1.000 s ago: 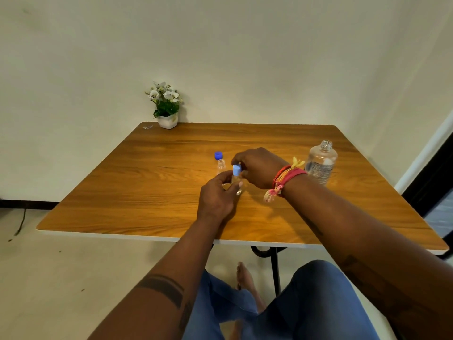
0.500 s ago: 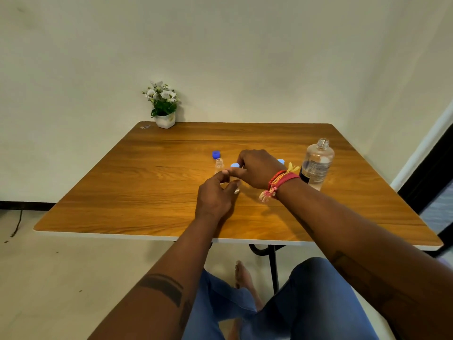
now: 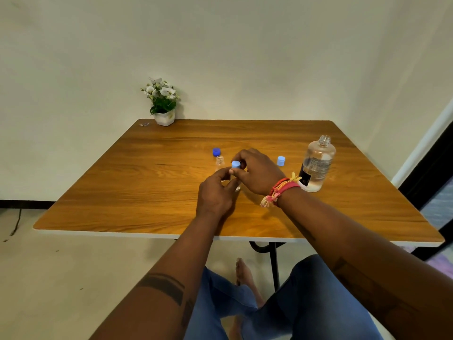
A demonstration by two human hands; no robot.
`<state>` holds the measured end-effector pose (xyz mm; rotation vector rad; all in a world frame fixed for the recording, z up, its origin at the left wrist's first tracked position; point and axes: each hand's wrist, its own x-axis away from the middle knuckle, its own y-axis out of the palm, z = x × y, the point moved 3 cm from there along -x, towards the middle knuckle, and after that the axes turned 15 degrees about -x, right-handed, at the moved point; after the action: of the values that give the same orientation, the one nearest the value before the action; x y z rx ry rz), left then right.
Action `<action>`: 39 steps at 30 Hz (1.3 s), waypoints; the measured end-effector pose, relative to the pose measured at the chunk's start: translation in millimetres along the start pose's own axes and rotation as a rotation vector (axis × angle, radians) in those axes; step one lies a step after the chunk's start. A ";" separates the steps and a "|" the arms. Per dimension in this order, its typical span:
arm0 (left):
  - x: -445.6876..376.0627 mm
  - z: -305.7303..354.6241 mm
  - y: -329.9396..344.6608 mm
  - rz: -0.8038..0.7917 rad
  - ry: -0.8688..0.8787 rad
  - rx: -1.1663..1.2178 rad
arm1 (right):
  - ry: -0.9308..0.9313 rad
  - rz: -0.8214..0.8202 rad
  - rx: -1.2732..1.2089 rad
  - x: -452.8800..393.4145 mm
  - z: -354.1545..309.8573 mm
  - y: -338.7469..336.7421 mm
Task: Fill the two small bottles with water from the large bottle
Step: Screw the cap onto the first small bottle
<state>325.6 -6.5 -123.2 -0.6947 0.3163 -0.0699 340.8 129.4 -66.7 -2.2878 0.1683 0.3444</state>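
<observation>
Pinching cap (image 3: 235,164), right hand (image 3: 257,171) tops small bottle (image 3: 235,184).

Bright even light, soft shadows under hands, wide-angle bending at edges

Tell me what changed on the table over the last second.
The right hand keeps pinching the light blue cap at the top of the small bottle that the left hand steadies. The large bottle, the second small bottle and both loose caps stayed put.
</observation>
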 end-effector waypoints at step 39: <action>-3.3 2.0 3.8 0.082 0.009 -0.062 | 0.303 0.260 -0.141 -51.4 34.9 3.1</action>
<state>322.9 -1.8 -123.3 -0.7423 0.3564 0.0145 284.3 153.7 -76.0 -2.4530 0.6171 0.1412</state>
